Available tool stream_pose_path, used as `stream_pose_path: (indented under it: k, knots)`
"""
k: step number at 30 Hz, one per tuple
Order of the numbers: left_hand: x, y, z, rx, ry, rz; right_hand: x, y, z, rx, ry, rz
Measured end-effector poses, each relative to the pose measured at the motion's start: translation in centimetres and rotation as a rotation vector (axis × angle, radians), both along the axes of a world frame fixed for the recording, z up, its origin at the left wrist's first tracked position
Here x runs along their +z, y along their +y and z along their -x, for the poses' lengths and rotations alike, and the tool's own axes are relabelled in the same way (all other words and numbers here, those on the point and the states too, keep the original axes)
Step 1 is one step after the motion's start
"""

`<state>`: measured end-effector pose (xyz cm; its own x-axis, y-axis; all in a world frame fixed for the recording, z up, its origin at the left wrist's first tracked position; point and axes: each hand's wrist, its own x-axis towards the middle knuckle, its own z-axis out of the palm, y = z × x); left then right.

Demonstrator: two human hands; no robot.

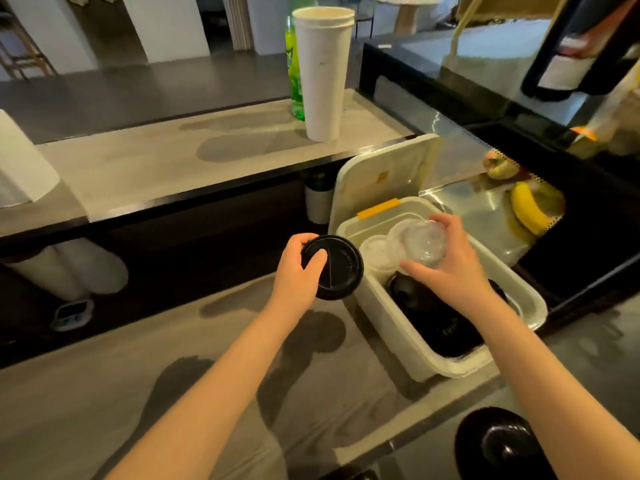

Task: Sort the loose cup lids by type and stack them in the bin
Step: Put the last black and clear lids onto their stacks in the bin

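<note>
- Far left, up on the raised ledge behind the counter [173, 341]: one roll of paper towel [20, 164], cut off by the frame.
- Under that ledge there are two white rolls [86, 268] lying side by side, plus one small white gadget [72, 315] with a screen. Can't make out what it is.
- Left hand [299, 271]: gripping one black lid [337, 268], thumb across the top and fingers curled round its left rim. It's held in the air over the far edge of the counter, just left of the bin and not touching it.
- On the ledge, roughly centre: one green bottle [294, 81], and right in front of it a tall stack of white paper cups [323, 74]. I can see at least two rims, but no real count.
- The bin [388, 317]: one white tub at the right edge of the counter, with its hinged cover [381, 168] flipped up at the back.
- In the bin's far end: a little stack of white lids [377, 254]. Too blurry to count.
- Right hand [450, 268]: fingers and thumb wrapped round one clear dome lid [426, 244], held above the far end of the bin. A second clear lid [398, 233] sits just behind it.
- Near end of the bin, below the right hand: black lids [440, 327], stacked, number hidden.
- Off the counter's right edge: one banana [528, 211] behind glass.
- Bottom right corner: one round black knob-like thing [498, 441], blurry.
</note>
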<state>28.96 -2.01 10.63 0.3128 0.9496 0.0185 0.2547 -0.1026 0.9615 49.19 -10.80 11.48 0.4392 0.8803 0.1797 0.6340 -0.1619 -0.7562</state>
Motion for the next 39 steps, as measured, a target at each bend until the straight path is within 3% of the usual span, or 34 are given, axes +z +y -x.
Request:
stream_pose_path:
  k: [7,15,22,28,32,35,39]
  knots:
    - [-0.3,0.6,-5.9,0.076,-0.016,0.043,-1.4,3.5,-9.1,0.038,-0.12,0.236]
    - [-0.4,0.7,-7.6,0.157,-0.026,0.062,-4.1,5.1,-10.4,0.244,-0.192,0.444]
    - [-0.5,1.4,-8.5,0.199,-0.022,0.079,-4.2,5.9,-10.2,0.258,-0.438,0.542]
    - [-0.5,2.5,-10.0,0.186,0.04,0.087,-3.9,5.7,-10.4,0.3,-0.406,0.547]
    - [-0.6,3.6,-11.3,0.197,0.141,0.058,-2.0,5.9,-10.3,0.287,-0.379,0.321]
    - [-0.5,4.3,-12.0,0.198,0.249,0.077,-0.5,6.8,-9.5,0.461,-0.244,0.174]
    - [0.0,4.5,-12.5,0.159,0.314,0.075,-0.3,8.3,-8.0,0.628,-0.316,0.207]
